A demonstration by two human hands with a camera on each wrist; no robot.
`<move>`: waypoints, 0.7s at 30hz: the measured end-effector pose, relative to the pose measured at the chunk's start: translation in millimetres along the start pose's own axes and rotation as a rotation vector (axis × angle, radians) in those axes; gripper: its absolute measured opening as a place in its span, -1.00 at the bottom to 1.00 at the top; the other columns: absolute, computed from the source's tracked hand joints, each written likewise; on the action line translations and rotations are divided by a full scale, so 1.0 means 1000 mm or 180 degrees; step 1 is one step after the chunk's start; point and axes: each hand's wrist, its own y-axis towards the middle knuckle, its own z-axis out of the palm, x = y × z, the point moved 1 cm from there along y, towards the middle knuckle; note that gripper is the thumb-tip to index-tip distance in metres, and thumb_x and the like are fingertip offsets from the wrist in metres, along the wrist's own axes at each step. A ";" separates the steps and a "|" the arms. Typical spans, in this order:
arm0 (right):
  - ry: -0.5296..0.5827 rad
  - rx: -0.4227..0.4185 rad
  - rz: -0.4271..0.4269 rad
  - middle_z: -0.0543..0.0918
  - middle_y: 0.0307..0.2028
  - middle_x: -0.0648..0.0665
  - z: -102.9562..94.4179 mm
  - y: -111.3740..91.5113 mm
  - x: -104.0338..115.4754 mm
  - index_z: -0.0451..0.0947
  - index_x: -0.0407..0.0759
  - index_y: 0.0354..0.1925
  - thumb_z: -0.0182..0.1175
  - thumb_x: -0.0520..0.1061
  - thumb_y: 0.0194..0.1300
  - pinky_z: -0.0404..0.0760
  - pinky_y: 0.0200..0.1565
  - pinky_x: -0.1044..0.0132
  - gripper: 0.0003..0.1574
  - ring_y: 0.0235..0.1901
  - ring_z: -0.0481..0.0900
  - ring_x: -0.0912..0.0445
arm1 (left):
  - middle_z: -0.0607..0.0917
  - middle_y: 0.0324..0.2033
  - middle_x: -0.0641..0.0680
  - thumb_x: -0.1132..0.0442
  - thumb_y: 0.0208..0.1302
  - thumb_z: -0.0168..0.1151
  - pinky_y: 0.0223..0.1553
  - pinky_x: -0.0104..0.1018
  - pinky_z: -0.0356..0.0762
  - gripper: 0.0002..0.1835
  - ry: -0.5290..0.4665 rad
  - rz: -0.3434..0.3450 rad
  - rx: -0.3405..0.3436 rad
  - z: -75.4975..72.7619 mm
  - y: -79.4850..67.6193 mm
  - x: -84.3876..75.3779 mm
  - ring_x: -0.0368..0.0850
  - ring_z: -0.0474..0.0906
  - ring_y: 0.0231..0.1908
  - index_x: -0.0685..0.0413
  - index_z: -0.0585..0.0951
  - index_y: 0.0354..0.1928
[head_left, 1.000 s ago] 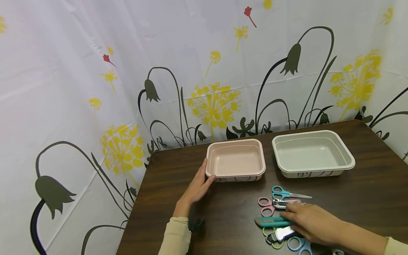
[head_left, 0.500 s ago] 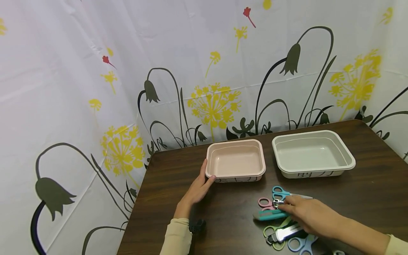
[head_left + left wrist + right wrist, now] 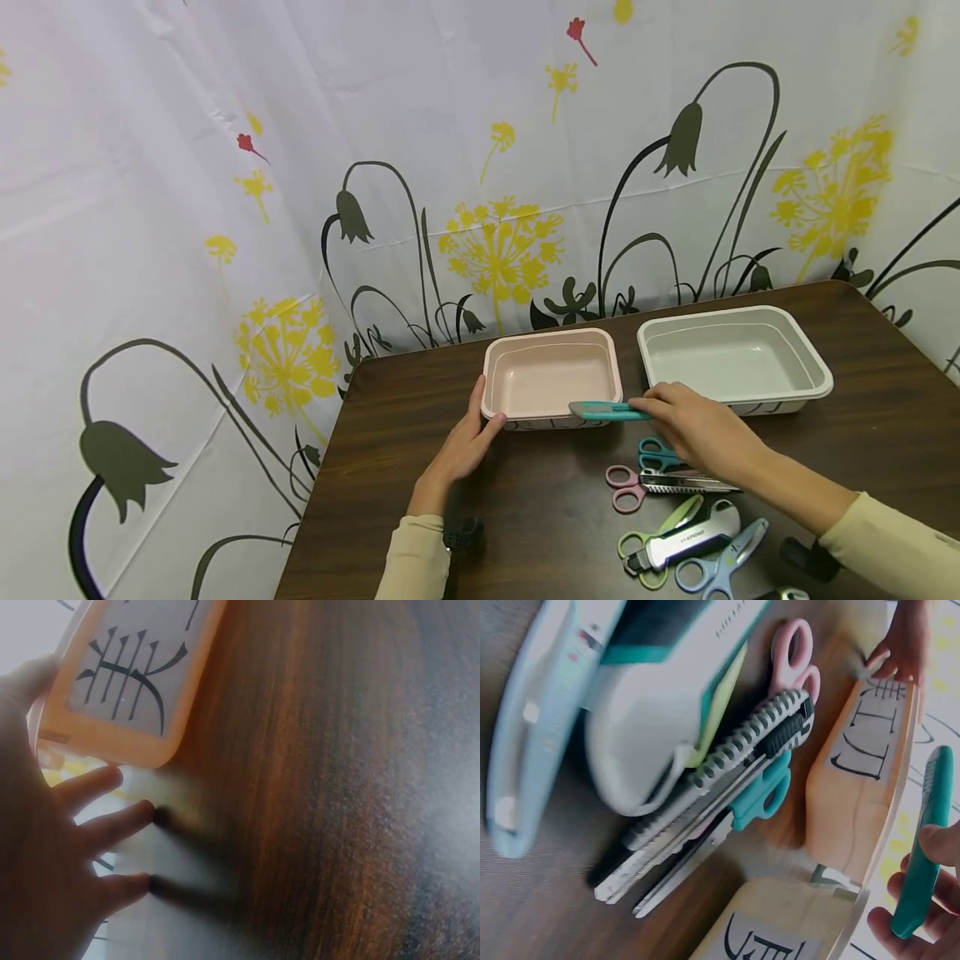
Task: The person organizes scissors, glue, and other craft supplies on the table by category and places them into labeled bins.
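Note:
A teal utility knife is gripped by my right hand, its far end over the front right rim of the pink tray. In the right wrist view, thumb and fingers pinch the utility knife above the table. My left hand rests at the pink tray's front left corner, thumb at the front rim. The left wrist view shows the left hand's fingers straight and spread beside the tray's labelled wall. Below the right hand lie pink-handled scissors, a silver cutter and teal-handled scissors.
A pale green tray stands right of the pink one, with a written label in front. Nearer me on the dark wooden table lie a white-and-black cutter, green scissors and blue scissors. A flowered curtain hangs behind.
My right hand has picked the teal utility knife up from the pile and carried it up and left to the pink tray's front rim. The left hand has stayed at the tray.

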 end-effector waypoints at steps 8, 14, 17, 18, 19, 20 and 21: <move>-0.0108 0.0095 0.0122 0.58 -0.23 0.00 0.018 0.022 -0.006 0.68 -0.11 0.01 0.29 -0.31 0.23 0.57 -0.26 0.18 -0.63 -0.24 0.54 0.11 | 0.25 0.42 0.23 -0.20 0.45 -0.02 0.23 0.17 0.25 -0.17 -0.0019 -0.0011 -0.0006 0.000 -0.001 0.001 0.19 0.31 0.31 -0.28 -0.19 0.57; -0.0048 0.0162 0.0081 0.57 -0.26 -0.03 0.026 0.034 -0.004 0.67 -0.17 0.02 0.25 -0.40 0.17 0.54 -0.27 0.17 -0.57 -0.29 0.52 0.08 | 0.28 0.40 0.25 -0.20 0.45 -0.02 0.21 0.19 0.26 -0.17 -0.0029 -0.0036 -0.0020 0.001 -0.002 0.000 0.21 0.33 0.29 -0.32 -0.20 0.57; -0.0072 0.0226 0.0046 0.58 -0.24 -0.08 0.029 0.040 -0.003 0.65 -0.21 0.03 0.24 -0.44 0.09 0.53 -0.23 0.14 -0.50 -0.26 0.51 0.04 | 0.28 0.40 0.25 -0.21 0.45 -0.03 0.21 0.20 0.27 -0.18 -0.0030 -0.0039 -0.0020 0.002 -0.001 0.000 0.22 0.34 0.29 -0.32 -0.20 0.57; -0.0103 0.0247 0.0022 0.58 -0.23 -0.09 0.030 0.042 -0.002 0.65 -0.23 0.03 0.24 -0.45 0.05 0.52 -0.21 0.13 -0.48 -0.25 0.50 0.02 | 0.28 0.40 0.25 -0.21 0.45 -0.03 0.21 0.20 0.27 -0.18 -0.0032 -0.0037 -0.0021 0.002 -0.001 0.000 0.22 0.34 0.28 -0.32 -0.20 0.57; -0.0154 0.0264 -0.0013 0.58 -0.22 -0.10 0.031 0.044 -0.002 0.64 -0.23 0.03 0.25 -0.45 0.02 0.52 -0.20 0.12 -0.46 -0.24 0.50 0.01 | 0.28 0.40 0.25 -0.22 0.45 -0.03 0.21 0.20 0.27 -0.18 -0.0034 -0.0039 -0.0019 0.002 -0.001 0.000 0.22 0.34 0.28 -0.32 -0.20 0.57; -0.0202 0.0272 -0.0054 0.58 -0.22 -0.11 0.033 0.045 -0.001 0.64 -0.24 0.03 0.27 -0.45 -0.02 0.52 -0.18 0.11 -0.44 -0.23 0.50 0.00 | 0.28 0.40 0.25 -0.22 0.45 -0.04 0.21 0.20 0.27 -0.18 -0.0035 -0.0038 -0.0016 0.002 0.000 0.000 0.22 0.34 0.28 -0.32 -0.20 0.57; -0.0250 0.0284 -0.0096 0.57 -0.21 -0.12 0.034 0.047 -0.001 0.64 -0.25 0.02 0.29 -0.45 -0.05 0.51 -0.15 0.10 -0.43 -0.21 0.50 -0.02 | 0.28 0.40 0.25 -0.22 0.45 -0.04 0.21 0.20 0.27 -0.18 -0.0033 -0.0039 -0.0012 0.002 0.000 0.000 0.22 0.34 0.28 -0.32 -0.20 0.57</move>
